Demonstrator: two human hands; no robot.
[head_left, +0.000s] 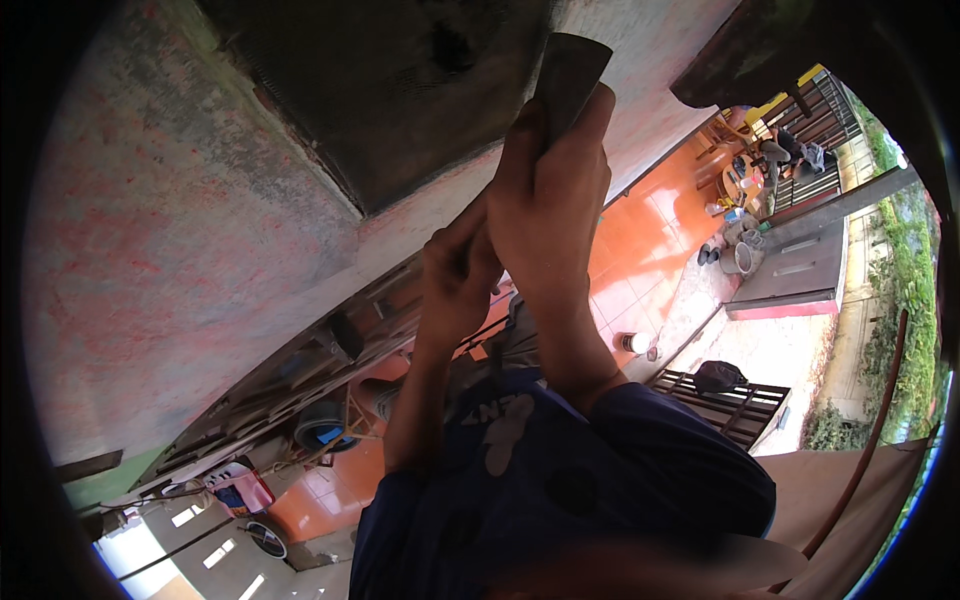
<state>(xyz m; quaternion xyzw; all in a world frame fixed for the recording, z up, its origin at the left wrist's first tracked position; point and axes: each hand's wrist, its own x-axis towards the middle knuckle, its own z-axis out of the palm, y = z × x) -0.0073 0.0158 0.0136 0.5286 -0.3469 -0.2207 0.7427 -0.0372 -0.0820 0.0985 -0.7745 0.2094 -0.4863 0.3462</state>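
My right hand (548,215) is closed round a putty knife, its thumb and fingers pressed along the base of the wide grey blade (574,78). The blade points upward, close to the lower edge of a dark rectangular panel (400,110) and the pale wall strip beside it; whether it touches is unclear. Just left of and below the right hand, my left hand (458,268) is closed, its fingers curled. Whatever lies inside it is hidden. A wall with patchy grey, white and reddish paint (180,240) spreads across the left.
Far below lies an orange tiled floor (655,225). A small pail (634,343), a larger bucket (738,260) and dark slippers (707,255) stand on the right. A dark overhang (740,55) juts in at upper right. A person (785,150) sits near a round table.
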